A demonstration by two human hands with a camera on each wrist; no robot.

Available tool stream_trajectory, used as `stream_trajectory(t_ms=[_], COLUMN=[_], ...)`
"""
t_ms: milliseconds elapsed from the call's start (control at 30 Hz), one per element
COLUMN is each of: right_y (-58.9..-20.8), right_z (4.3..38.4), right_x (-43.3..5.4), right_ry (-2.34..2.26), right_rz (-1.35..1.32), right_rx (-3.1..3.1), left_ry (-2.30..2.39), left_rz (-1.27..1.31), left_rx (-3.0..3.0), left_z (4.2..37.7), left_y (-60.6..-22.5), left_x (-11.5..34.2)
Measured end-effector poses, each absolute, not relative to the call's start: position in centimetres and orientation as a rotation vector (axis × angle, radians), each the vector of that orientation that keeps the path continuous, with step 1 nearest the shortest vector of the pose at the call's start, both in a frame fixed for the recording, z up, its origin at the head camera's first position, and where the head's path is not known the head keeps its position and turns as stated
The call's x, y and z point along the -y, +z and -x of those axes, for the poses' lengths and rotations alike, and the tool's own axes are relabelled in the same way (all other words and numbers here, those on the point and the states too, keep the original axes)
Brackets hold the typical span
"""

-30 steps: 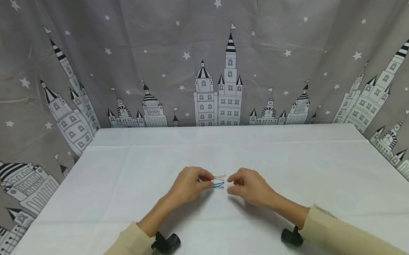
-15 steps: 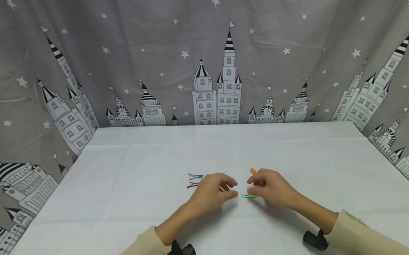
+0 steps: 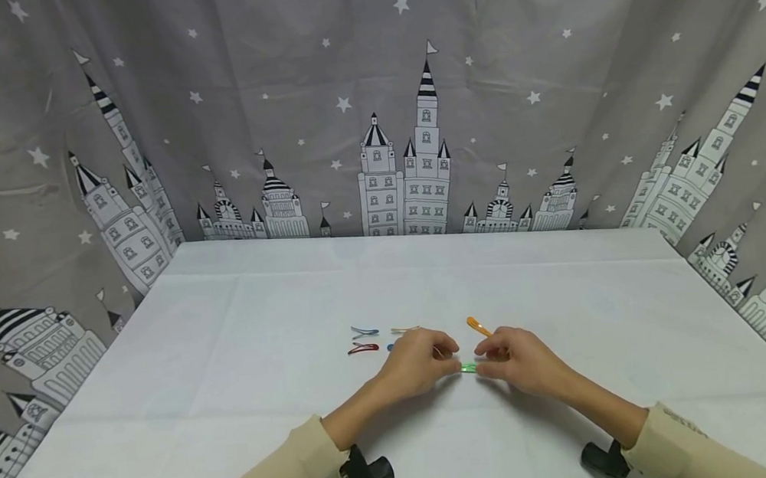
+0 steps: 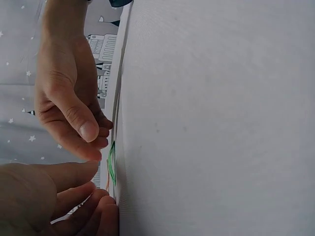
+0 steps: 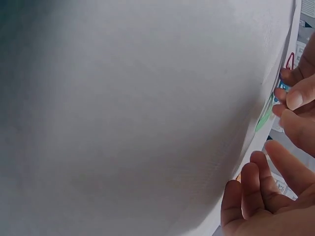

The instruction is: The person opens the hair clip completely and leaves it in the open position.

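Note:
A green snap hair clip (image 3: 468, 368) lies on the white cloth between the two hands. My left hand (image 3: 414, 363) is just left of it, thumb and fingers loosely bent, fingertips at or very near its end. On the other side my right hand (image 3: 525, 360) has its fingertips close to the clip's right end. No firm pinch shows; contact is hard to tell. In the left wrist view the green clip (image 4: 111, 164) appears behind the fingertips. An orange clip (image 3: 478, 327) lies behind my right hand, its lower end beside the fingers.
Left of the hands lie a red clip (image 3: 363, 347), a grey-blue clip (image 3: 365, 332) and a yellowish clip (image 3: 404, 330). A blue clip (image 3: 389, 347) is mostly hidden by my left hand. A grey castle-print curtain (image 3: 368, 79) hangs behind the table (image 3: 259, 320).
Both hands have moved right. My left hand has left the blue and yellowish clips and come to the green one, uncovering the red and grey-blue clips. The gap between the hands has narrowed since half a second ago.

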State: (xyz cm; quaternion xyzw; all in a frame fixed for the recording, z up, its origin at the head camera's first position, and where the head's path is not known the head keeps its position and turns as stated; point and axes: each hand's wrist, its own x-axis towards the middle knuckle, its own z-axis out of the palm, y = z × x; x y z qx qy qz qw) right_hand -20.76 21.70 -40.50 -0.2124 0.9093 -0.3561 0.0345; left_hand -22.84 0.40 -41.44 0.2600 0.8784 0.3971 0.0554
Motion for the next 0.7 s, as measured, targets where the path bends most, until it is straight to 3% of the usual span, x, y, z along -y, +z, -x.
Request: stream_trajectory(t_ms=[700], right_y=[-40.91], right_z=[20.35], right_x=[-21.14], right_ry=[-1.053], right_rz=[0.609], right_rx=[-2.811], left_ry=[1.17], left_rz=[-0.883], left_rx=[-2.695], left_z=[22.55], left_y=[-42.22], left_x=[-0.25])
